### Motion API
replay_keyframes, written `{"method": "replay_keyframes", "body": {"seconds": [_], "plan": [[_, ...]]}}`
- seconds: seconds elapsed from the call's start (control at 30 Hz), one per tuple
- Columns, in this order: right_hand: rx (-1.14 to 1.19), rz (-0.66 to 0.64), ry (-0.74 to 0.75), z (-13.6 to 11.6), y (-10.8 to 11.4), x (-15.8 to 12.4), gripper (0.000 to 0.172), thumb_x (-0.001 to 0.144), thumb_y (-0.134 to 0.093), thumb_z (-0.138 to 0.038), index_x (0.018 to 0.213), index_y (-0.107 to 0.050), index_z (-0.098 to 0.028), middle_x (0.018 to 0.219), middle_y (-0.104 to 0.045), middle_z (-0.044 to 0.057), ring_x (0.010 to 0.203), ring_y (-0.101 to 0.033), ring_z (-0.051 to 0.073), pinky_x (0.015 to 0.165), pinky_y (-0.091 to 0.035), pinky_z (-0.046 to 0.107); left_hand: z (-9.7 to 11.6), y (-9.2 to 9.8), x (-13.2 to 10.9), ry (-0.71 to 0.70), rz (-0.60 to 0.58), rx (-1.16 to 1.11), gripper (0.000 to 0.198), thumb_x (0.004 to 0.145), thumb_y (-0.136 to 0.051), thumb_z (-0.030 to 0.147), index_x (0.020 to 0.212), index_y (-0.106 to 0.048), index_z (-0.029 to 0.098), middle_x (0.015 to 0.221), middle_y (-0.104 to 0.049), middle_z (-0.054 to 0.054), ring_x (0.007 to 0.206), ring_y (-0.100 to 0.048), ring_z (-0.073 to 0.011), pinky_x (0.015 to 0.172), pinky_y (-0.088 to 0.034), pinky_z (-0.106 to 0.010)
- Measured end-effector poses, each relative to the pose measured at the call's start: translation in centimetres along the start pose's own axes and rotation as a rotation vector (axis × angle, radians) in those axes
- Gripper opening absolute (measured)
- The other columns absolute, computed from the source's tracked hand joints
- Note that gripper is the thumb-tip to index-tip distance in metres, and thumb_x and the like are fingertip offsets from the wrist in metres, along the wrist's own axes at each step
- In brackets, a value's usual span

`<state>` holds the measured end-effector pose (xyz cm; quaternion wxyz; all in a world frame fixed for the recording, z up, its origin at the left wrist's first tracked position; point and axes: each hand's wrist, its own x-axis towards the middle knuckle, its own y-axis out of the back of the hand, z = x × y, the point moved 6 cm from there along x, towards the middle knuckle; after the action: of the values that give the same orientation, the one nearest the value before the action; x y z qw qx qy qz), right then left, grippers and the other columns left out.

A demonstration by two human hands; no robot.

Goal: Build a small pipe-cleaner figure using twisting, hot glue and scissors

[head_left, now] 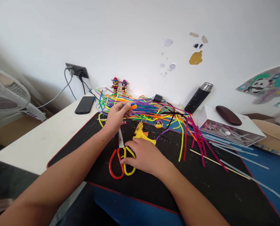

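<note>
My left hand is closed on a small orange and blue piece, held above the near side of a pile of coloured pipe cleaners. Over the black mat, my right hand has its thumb and fingers apart at the yellow handle of the scissors; whether it touches the handle is unclear. The scissors lie with one red and one yellow loop towards me, blades pointing away. Just beyond my right hand lies a yellow glue gun.
Two small figures stand by the wall. A phone lies at the left, a black flask and white box at the right. Glue sticks and a wooden stick lie at the right.
</note>
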<state>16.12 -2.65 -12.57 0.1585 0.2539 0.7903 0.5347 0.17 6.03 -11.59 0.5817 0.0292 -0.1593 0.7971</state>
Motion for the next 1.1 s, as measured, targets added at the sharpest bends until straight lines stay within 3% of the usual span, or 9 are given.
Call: {"method": "replay_keyframes", "body": {"seconds": [0.2,0.37,0.7,0.9,1.1], "plan": [[-0.059,0.015,0.015,-1.2,-0.5,0.5,0.059,0.099,-0.06,-0.067,0.127,-0.071,-0.016,0.108,-0.074,0.013,0.105,-0.07,0.031,0.093,-0.052,0.042,0.1,-0.1,-0.2,-0.068,-0.041,0.116,0.041,0.086,-0.077,0.059,0.099,-0.076,0.02,0.064,-0.068,-0.001,0.055,-0.061,-0.0147,0.052,-0.047,-0.026],[-0.109,0.025,-0.006,-2.1,-0.5,0.6,0.052,0.097,-0.068,-0.06,0.125,-0.072,-0.016,0.11,-0.073,0.012,0.105,-0.07,0.03,0.092,-0.053,0.041,0.8,-0.3,-0.3,-0.089,-0.032,0.128,0.047,0.082,-0.08,0.061,0.098,-0.075,0.018,0.062,-0.066,0.0,0.056,-0.062,-0.0158,0.053,-0.048,-0.026],[-0.195,-0.081,-0.1,-5.1,-2.0,0.2,0.051,0.094,-0.074,-0.054,0.126,-0.069,-0.015,0.11,-0.075,0.013,0.101,-0.073,0.034,0.085,-0.057,0.044,0.7,0.1,-0.1,-0.121,-0.037,0.225,0.046,0.087,-0.072,0.059,0.103,-0.074,0.016,0.066,-0.065,0.0,0.058,-0.06,-0.0149,0.054,-0.047,-0.026],[-0.151,-0.116,-0.246,-5.0,-1.9,0.2,0.038,0.098,-0.067,-0.042,0.128,-0.068,-0.018,0.113,-0.076,0.012,0.094,-0.077,0.032,0.077,-0.057,0.04,0.3,0.2,-0.1,-0.132,-0.049,0.297,0.043,0.089,-0.07,0.057,0.103,-0.075,0.017,0.066,-0.065,0.0,0.058,-0.058,-0.0154,0.055,-0.046,-0.027],[0.045,-0.046,-0.334,-4.2,-1.5,0.2,0.028,0.088,-0.072,-0.034,0.112,-0.072,-0.019,0.105,-0.078,0.01,0.089,-0.075,0.027,0.076,-0.051,0.035,0.4,1.1,0.6,-0.156,-0.014,0.287,0.044,0.09,-0.07,0.057,0.107,-0.075,0.017,0.064,-0.066,0.0,0.06,-0.062,-0.0172,0.058,-0.047,-0.028]]}}
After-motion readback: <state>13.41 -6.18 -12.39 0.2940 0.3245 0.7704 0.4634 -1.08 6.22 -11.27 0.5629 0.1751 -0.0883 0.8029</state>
